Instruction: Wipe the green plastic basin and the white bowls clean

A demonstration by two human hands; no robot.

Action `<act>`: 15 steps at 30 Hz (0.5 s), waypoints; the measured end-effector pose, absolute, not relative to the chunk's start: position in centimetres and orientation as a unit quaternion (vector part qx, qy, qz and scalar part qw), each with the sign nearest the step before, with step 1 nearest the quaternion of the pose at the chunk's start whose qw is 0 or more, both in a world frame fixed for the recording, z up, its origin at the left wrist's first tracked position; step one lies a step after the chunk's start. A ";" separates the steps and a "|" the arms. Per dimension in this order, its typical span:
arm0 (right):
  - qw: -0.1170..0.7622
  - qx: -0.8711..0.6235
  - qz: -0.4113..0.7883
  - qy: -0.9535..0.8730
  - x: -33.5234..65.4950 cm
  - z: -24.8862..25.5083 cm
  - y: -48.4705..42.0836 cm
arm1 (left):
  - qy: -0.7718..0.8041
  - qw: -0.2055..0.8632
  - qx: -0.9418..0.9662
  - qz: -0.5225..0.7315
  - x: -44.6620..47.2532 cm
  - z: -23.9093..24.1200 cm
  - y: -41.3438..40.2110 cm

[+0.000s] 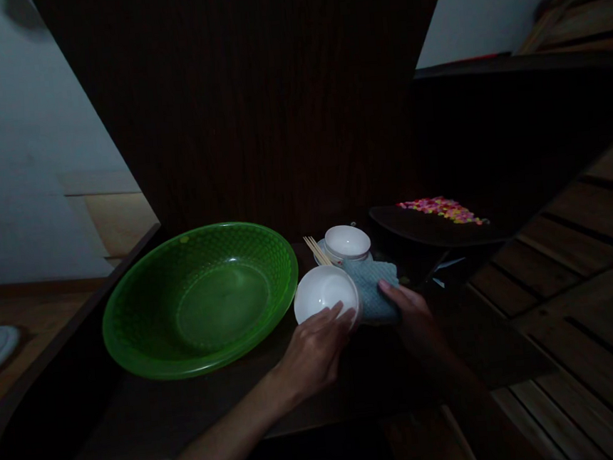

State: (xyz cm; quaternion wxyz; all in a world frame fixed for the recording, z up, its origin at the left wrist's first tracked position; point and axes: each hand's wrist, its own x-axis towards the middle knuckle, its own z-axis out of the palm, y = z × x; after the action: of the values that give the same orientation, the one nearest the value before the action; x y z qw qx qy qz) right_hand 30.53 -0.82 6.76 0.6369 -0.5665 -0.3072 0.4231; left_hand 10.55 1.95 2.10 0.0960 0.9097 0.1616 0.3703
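My left hand (317, 347) grips a white bowl (320, 291) by its near right rim, fingers over the inside and the bowl tilted toward me. In my right hand (413, 314) is a light blue cloth (373, 285), pinched under the thumb and lying against the bowl's right side. Just behind them stand white bowls (347, 241), stacked, on a plate whose edge barely shows. Several wooden chopsticks (316, 250) lean beside that stack on its left. The fingers of my right hand under the cloth are hidden.
A large green plastic basin (222, 312) stands on the dark wooden surface (236, 408) to the left. At the right, a dark tray (397, 223) carries small pink and yellow pieces (444, 208). A tall dark panel (253, 106) rises behind everything.
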 end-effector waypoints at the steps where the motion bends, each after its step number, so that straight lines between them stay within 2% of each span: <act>1: 0.630 -0.567 0.423 -0.320 30.4 6.7 -1.0 | 0.151 0.060 0.922 0.352 10.5 1.9 2.1; 4: 0.589 -0.589 0.398 -0.384 30.0 6.5 -1.5 | 0.131 -0.032 0.941 0.310 10.5 1.2 2.6; 7: 0.546 -0.633 0.344 -0.428 30.0 6.1 -1.5 | 0.126 -0.082 0.931 0.333 10.7 0.6 2.9; 15: 0.564 -0.681 0.248 -0.396 31.1 5.8 -0.7 | 0.144 -0.058 0.921 0.358 10.6 1.8 2.5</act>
State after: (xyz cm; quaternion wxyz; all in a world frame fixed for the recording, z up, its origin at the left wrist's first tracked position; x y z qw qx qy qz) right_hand 31.07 -0.71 5.82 0.5636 -0.6815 -0.3956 0.2480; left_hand 10.56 2.50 1.80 -0.0584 0.9206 0.1443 0.3581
